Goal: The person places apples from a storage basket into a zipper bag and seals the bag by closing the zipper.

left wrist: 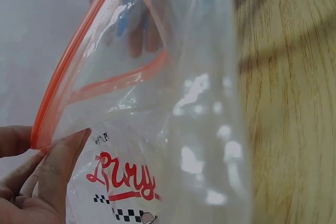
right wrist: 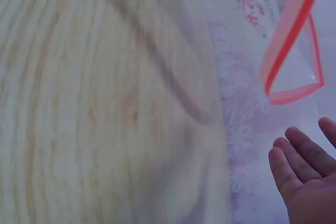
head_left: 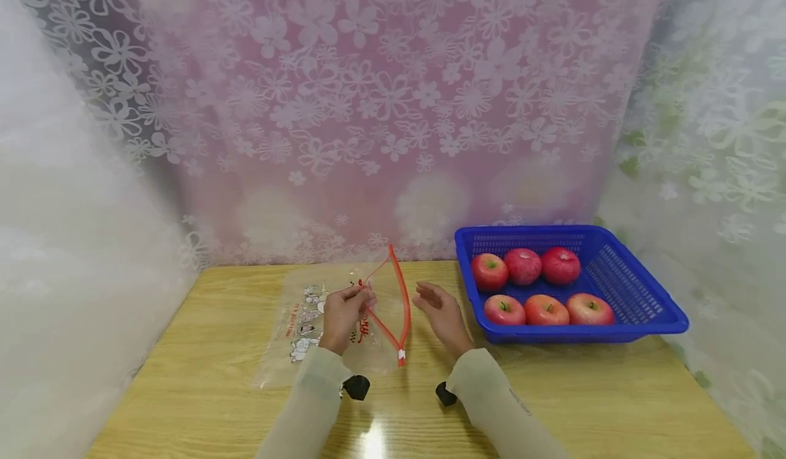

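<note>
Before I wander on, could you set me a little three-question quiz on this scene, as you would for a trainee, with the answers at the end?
1. How many apples lie in the blue basket?

2. True or false: the person's right hand is touching the clear bag.

3. What does the left hand hold?
A) an apple
B) the clear bag
C) the rim of the blue basket

Key:
1. Six: three in the far row and three in the near row.
2. False: the right hand is apart from it, beside the red strip at the bag's mouth.
3. B: thumb and fingers pinch it at the mouth.
</note>
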The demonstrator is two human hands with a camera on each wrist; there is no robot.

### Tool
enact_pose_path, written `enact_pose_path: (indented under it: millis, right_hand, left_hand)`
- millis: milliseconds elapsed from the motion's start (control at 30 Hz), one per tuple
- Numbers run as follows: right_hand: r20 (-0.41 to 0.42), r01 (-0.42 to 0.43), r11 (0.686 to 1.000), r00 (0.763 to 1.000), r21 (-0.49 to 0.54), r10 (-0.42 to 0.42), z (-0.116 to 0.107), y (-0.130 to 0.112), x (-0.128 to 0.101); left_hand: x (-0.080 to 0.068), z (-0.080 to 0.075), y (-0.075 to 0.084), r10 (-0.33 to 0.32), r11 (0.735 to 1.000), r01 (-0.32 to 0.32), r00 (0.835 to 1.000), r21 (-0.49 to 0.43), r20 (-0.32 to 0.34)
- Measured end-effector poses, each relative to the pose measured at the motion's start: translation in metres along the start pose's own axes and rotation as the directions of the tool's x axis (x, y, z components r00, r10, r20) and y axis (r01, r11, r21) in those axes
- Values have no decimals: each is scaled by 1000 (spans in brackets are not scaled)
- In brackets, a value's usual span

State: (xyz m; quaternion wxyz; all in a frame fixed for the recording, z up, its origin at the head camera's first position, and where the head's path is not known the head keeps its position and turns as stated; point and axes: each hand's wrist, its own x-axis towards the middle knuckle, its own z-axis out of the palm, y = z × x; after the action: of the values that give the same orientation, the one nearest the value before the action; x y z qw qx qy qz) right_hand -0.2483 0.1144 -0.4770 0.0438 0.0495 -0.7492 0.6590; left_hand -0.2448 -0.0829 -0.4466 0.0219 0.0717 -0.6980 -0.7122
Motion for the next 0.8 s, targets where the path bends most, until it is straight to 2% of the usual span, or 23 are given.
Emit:
enact_pose_path:
  millis: [300, 533, 633, 800]
  right_hand:
    - [100, 131, 991, 986, 26, -133, -10, -21, -13]
    - [197, 233, 965, 947, 116, -253, -29, -31, -20]
    - [184, 265, 952, 939, 155, -291, -37, -33, -21]
    - [108, 294, 936, 942, 195, -318, -52, -39, -25]
  left_hand:
    - [0, -3, 0, -2, 1000, 2, 1000, 3, -20]
    - [-2, 0, 0, 1, 1000, 0, 1000, 13, -31]
    - [-2, 1, -1, 3, 1000, -3, 1000, 14, -31]
    - [-2, 2, -1, 9, 1000, -8, 1000, 14, -23]
